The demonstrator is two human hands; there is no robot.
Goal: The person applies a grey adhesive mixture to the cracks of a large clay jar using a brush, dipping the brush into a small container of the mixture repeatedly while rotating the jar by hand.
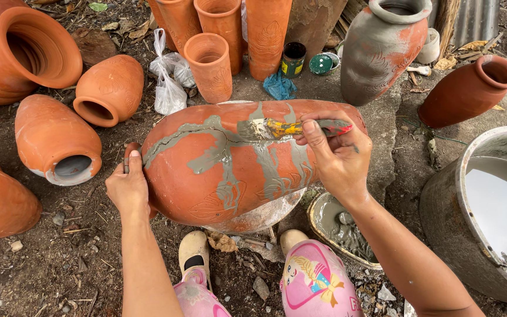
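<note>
A large terracotta pot (pixel 230 170) lies on its side on the ground in the middle of the scene, its mouth toward the left, streaked with bands of wet grey slip. The left hand (pixel 127 185) steadies it at the rim, fingers curled over the lip and clamped on it. The right hand (pixel 335 158) holds a brush (pixel 291 127) with a yellow and red handle, fingers pinched together around it, the grey-loaded bristles touching the pot's upper side.

The pot looks heavy and rigid, yet brittle: fired clay of this kind would likely crack if knocked against the neighbouring pots. Its rounded belly would probably roll, so the hold at the rim is a sensible one; the thick lip gives the fingers an edge to hook. The wet grey bands are likely slippery and would smear, so the bare orange areas and the rim seem the better places to take hold. The brush is light and stiff in the handle, soft at the tip.

Just near and right of the pot sits a shallow dish (pixel 338 226) of grey slip, and at the far right edge a big basin (pixel 441 205) of water. More orange pots lie to the left, and tall ones stand on the far side beside a grey-coated jar (pixel 382 50). The person's pink shoes show at the near edge.
</note>
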